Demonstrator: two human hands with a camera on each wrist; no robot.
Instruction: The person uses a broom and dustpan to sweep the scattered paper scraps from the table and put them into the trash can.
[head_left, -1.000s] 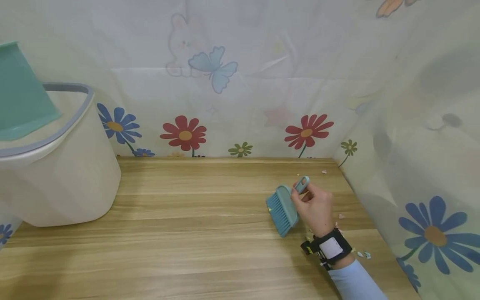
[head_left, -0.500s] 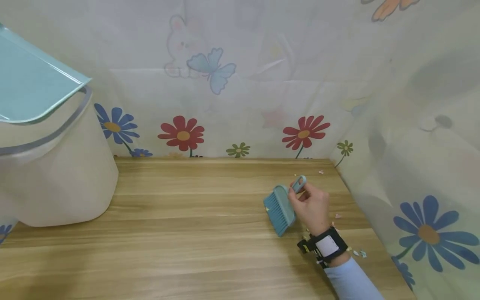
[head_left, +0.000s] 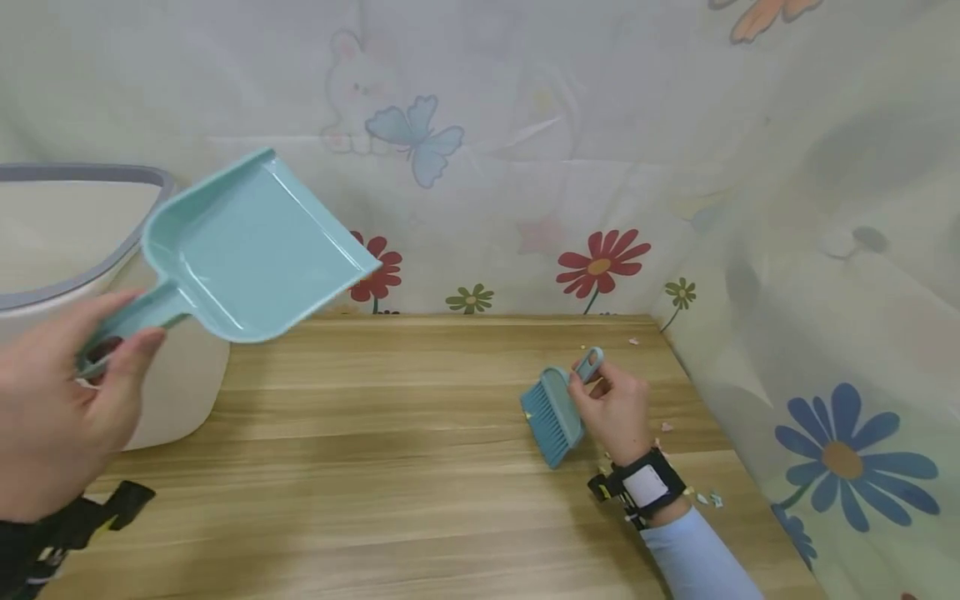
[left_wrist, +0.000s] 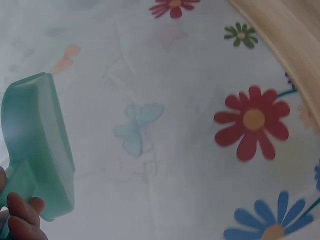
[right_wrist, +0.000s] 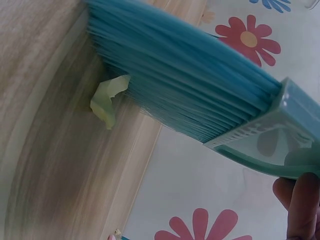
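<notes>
Wood table [head_left: 420, 500] — brush [head_left: 551, 415] in R hand [head_left: 615, 408], dustpan [head_left: 251, 250] in L hand [head_left: 52, 408].

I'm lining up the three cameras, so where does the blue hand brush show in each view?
Head: the brush sits right of centre, gripped by the right hand, above the wooden table.
Left wrist: not in it; only the dustpan shows.
Right wrist: the brush fills the upper middle, bristles down-left.
Shared landmark: the red flower on the curtain.

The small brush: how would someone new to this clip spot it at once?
Start at the wooden table and go to its far right corner by the flowered curtain. There the right hand holds the small brush, the only teal thing with bristles; the dustpan has none.
</notes>
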